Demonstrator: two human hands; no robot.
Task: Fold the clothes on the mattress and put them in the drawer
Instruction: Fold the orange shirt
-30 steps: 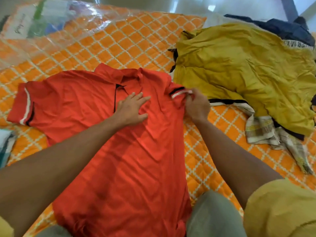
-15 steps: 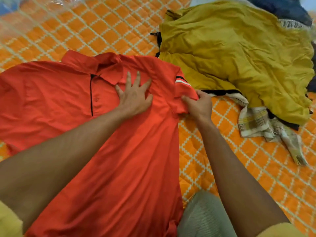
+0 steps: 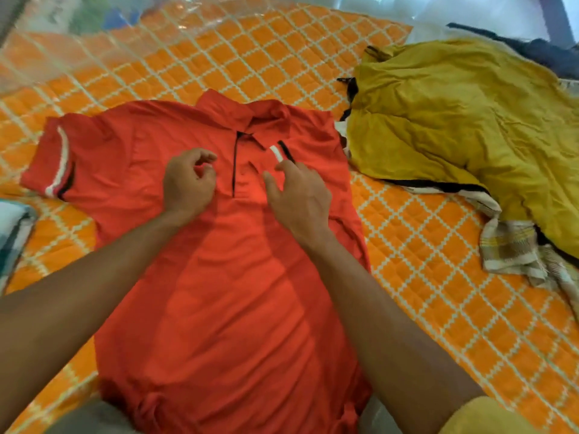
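Observation:
A red polo shirt (image 3: 225, 292) lies face up on the orange quilted mattress (image 3: 423, 261), collar away from me. Its right sleeve (image 3: 277, 151), with a white and black cuff, is folded inward onto the chest. The other sleeve (image 3: 53, 161) is spread out to the left. My right hand (image 3: 297, 195) hovers over the chest with relaxed fingers, its fingertips at the folded cuff. My left hand (image 3: 188, 183) rests on the chest left of the placket, fingers loosely curled and holding nothing. The drawer is out of view.
A crumpled yellow garment (image 3: 470, 120) lies to the right, over a checked cloth (image 3: 507, 249) and a dark blue garment (image 3: 551, 54). Clear plastic wrapping (image 3: 78, 36) covers the mattress's far left. A pale cloth (image 3: 12, 227) shows at the left edge.
My right hand carried the right sleeve inward onto the chest and let go of it. My left hand lifted from pressing flat, moved left and curled loosely.

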